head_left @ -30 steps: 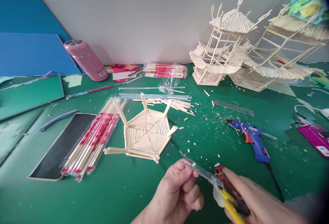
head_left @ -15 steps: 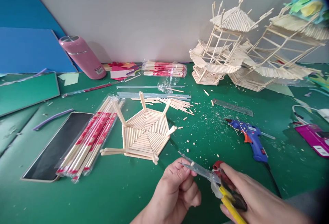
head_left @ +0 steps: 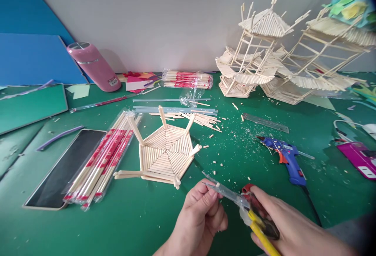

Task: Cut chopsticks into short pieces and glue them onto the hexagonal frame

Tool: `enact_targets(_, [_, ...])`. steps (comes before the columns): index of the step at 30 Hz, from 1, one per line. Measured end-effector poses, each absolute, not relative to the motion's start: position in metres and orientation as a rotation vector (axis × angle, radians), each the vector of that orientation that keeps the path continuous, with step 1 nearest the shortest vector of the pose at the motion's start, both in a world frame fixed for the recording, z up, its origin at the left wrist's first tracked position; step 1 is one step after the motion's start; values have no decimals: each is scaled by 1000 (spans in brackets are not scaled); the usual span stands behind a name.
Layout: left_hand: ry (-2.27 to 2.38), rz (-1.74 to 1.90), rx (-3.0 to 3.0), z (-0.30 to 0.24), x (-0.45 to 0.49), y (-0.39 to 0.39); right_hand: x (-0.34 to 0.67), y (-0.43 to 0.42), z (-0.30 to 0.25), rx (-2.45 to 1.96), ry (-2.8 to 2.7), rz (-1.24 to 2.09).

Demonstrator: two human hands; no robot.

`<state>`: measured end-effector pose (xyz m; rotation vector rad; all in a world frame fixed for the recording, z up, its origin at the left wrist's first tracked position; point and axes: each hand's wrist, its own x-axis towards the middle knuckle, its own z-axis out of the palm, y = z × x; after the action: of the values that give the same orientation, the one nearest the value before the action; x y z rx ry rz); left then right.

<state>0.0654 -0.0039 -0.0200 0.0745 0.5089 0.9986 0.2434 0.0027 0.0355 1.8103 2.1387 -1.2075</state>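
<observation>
My left hand (head_left: 202,207) is closed in a pinch around a short wooden stick (head_left: 217,185); only its pale end shows, the rest hidden by my fingers. That end lies at the blades of the scissors (head_left: 260,230), which have a yellow and a red handle and clear tape about the pivot. My right hand (head_left: 282,216) is wrapped round the scissors' handles, with the blades pointing left at my left fingertips. Beyond my hands, a hexagonal base of chopsticks (head_left: 167,152) lies on the green table (head_left: 123,224), with short posts at its corners.
A blue glue gun (head_left: 283,152) lies to the right, near a clear ruler (head_left: 266,122). Wrapped chopsticks (head_left: 102,158) rest over a dark phone-like slab (head_left: 55,173). Stick towers (head_left: 249,60) stand at the back right, a pink flask (head_left: 94,66) at the back left. Cut sticks (head_left: 202,119) lie behind the base.
Both hands and the scissors have shifted very slightly, with the stick still at the blades. The view has moved a little; the things on the table stay put.
</observation>
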Motion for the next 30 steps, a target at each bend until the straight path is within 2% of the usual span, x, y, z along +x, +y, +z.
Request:
enact_targets(14, [369,929,-10,-18,62,-4,242,4,42,1814,2117,-1414])
enact_targets(19, [363,871,0,-17,60,-3,243,1,39,1801,2206,-1384])
enact_targets(27, [703,1073,216,-22,71,-5,247,-4,30,1845,2144,-1282])
enact_targets(30, [643,1069,186,-25,72,-5,246,-3,31,1864,2106,-1337])
